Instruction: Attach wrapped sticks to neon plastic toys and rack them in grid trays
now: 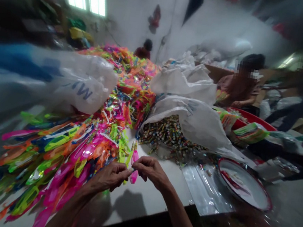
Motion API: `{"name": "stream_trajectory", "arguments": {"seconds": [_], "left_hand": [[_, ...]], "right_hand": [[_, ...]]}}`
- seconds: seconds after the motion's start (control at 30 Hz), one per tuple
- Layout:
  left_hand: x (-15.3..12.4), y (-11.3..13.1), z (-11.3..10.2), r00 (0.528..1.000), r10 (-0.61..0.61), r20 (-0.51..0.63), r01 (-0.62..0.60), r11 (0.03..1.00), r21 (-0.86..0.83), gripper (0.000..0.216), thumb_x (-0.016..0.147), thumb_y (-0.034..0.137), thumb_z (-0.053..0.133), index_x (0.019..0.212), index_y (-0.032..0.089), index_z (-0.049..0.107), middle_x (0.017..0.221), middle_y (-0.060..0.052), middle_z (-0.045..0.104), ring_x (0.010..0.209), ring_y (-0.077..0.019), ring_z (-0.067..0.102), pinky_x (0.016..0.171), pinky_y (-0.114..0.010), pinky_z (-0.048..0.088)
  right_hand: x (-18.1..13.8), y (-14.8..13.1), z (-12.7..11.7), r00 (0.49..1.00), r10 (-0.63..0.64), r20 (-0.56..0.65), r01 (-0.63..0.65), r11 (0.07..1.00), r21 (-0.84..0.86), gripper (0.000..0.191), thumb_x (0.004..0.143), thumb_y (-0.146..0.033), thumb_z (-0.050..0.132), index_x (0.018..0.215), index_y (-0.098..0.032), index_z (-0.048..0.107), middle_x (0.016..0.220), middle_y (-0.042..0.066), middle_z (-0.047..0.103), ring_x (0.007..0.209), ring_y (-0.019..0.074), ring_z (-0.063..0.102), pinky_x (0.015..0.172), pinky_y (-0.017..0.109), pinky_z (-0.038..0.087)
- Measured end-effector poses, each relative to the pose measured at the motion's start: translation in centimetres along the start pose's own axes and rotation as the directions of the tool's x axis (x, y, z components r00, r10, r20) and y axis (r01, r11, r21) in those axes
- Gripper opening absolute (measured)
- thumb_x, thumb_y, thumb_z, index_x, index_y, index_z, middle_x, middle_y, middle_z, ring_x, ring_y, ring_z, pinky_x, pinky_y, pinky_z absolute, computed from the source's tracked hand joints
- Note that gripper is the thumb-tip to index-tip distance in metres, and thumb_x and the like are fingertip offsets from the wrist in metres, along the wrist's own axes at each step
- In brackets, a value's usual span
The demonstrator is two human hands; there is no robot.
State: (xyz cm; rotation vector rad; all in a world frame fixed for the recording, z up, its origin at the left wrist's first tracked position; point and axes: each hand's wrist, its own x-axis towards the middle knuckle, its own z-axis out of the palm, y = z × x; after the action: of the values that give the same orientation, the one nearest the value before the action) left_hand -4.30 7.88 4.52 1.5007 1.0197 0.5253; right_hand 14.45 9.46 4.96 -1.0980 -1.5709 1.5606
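Observation:
My left hand (pixel 112 176) and my right hand (pixel 152 170) meet at the fingertips over the white table (pixel 151 201). The right fingers are closed in a pinch at a bright pink plastic piece (pixel 133 178), which shows above and below them. Left thumb and fingers press together against the same spot; what lies between them is too small to make out. Just beyond the fingertips are small shiny cylinders (pixel 134 145). Left of my hands spreads a large heap of flat, neon-coloured plastic pieces (pixel 59 152).
A white sack (pixel 194 116) spills many small patterned cylinders (pixel 162 134). To the right are clear plastic bags (pixel 205 187) and a red-rimmed white basin (pixel 243 187) holding a red-handled tool. A big translucent bag (pixel 87 84) stands left. Other people, one (pixel 239 85) seated by a red tub (pixel 251 119), are farther back.

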Motion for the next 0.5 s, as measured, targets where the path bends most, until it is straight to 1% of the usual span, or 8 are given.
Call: {"name": "stream_trajectory", "arguments": {"seconds": [0.07, 0.1, 0.17, 0.23, 0.3, 0.37, 0.43, 0.5], "left_hand": [[0.7, 0.5, -1.6, 0.985, 0.065, -0.162, -0.019, 0.962, 0.273, 0.041, 0.078, 0.056, 0.048, 0.061, 0.019, 0.051, 0.051, 0.002, 0.049, 0.045, -0.0112, 0.045, 0.046, -0.023, 0.031], [1.2, 0.7, -2.6, 0.954, 0.13, -0.27, -0.005, 0.908, 0.418, 0.037, 0.078, 0.053, 0.05, 0.063, 0.019, 0.053, 0.056, 0.0, 0.053, 0.053, -0.0142, 0.05, 0.052, -0.024, 0.034], [2.9, 1.3, -4.7, 0.845, 0.293, -0.448, 0.062, 0.778, 0.625, 0.024, 0.079, 0.044, 0.052, 0.078, 0.021, 0.061, 0.073, -0.006, 0.063, 0.076, -0.0218, 0.057, 0.068, -0.029, 0.039], [5.5, 2.1, -6.6, 0.779, 0.353, -0.518, 0.129, 0.718, 0.683, 0.022, 0.08, 0.035, 0.052, 0.095, 0.021, 0.062, 0.098, -0.011, 0.064, 0.102, -0.028, 0.053, 0.084, -0.035, 0.036], [9.2, 3.2, -7.8, 0.808, 0.293, -0.51, 0.154, 0.732, 0.664, 0.022, 0.079, 0.029, 0.052, 0.096, 0.019, 0.062, 0.108, -0.013, 0.061, 0.111, -0.0298, 0.049, 0.091, -0.038, 0.034], [13.5, 4.3, -8.3, 0.858, 0.208, -0.469, 0.156, 0.765, 0.625, 0.016, 0.078, 0.027, 0.054, 0.085, 0.017, 0.063, 0.095, -0.011, 0.064, 0.102, -0.0279, 0.055, 0.086, -0.037, 0.038], [17.9, 5.1, -8.1, 0.881, 0.146, -0.45, 0.162, 0.8, 0.577, 0.014, 0.078, 0.027, 0.056, 0.078, 0.015, 0.063, 0.083, -0.008, 0.064, 0.09, -0.0237, 0.059, 0.081, -0.035, 0.042], [21.6, 5.5, -7.5, 0.883, 0.097, -0.46, 0.176, 0.839, 0.515, 0.018, 0.081, 0.03, 0.057, 0.085, 0.013, 0.062, 0.086, -0.006, 0.063, 0.087, -0.0201, 0.059, 0.079, -0.036, 0.045]], "right_hand": [[1.4, 0.8, -1.2, 0.999, 0.006, -0.031, -0.005, 1.0, 0.03, 0.041, 0.077, -0.05, 0.057, 0.092, -0.013, 0.063, 0.057, -0.002, 0.053, 0.042, 0.0074, 0.045, 0.042, 0.02, 0.035], [2.1, 1.3, -2.0, 0.995, 0.021, -0.094, -0.021, 1.0, 0.004, 0.046, 0.078, -0.051, 0.054, 0.104, -0.013, 0.059, 0.063, -0.001, 0.055, 0.044, 0.0084, 0.047, 0.044, 0.021, 0.038], [3.4, 2.6, -4.0, 0.956, 0.049, -0.29, -0.106, 0.977, -0.187, 0.046, 0.082, -0.048, 0.049, 0.113, -0.014, 0.054, 0.073, 0.002, 0.058, 0.05, 0.0115, 0.053, 0.049, 0.024, 0.042], [4.3, 3.7, -5.8, 0.884, 0.003, -0.468, -0.261, 0.834, -0.487, 0.037, 0.083, -0.039, 0.048, 0.108, -0.013, 0.057, 0.084, 0.006, 0.061, 0.069, 0.0173, 0.059, 0.06, 0.028, 0.045], [5.0, 4.5, -7.0, 0.837, -0.027, -0.547, -0.428, 0.591, -0.684, 0.031, 0.082, -0.031, 0.049, 0.105, -0.013, 0.06, 0.098, 0.012, 0.061, 0.091, 0.0238, 0.058, 0.075, 0.033, 0.043], [5.3, 5.2, -7.4, 0.822, 0.0, -0.569, -0.517, 0.416, -0.748, 0.036, 0.083, -0.031, 0.048, 0.113, -0.014, 0.058, 0.107, 0.015, 0.06, 0.101, 0.0269, 0.056, 0.082, 0.035, 0.04], [5.5, 6.2, -7.3, 0.828, 0.028, -0.561, -0.533, 0.353, -0.769, 0.042, 0.084, -0.033, 0.046, 0.121, -0.015, 0.052, 0.111, 0.015, 0.06, 0.103, 0.0271, 0.056, 0.085, 0.036, 0.039], [5.5, 7.5, -7.3, 0.839, 0.002, -0.544, -0.512, 0.345, -0.787, 0.046, 0.085, -0.032, 0.044, 0.128, -0.017, 0.047, 0.118, 0.016, 0.058, 0.108, 0.0264, 0.055, 0.089, 0.037, 0.037]]}}
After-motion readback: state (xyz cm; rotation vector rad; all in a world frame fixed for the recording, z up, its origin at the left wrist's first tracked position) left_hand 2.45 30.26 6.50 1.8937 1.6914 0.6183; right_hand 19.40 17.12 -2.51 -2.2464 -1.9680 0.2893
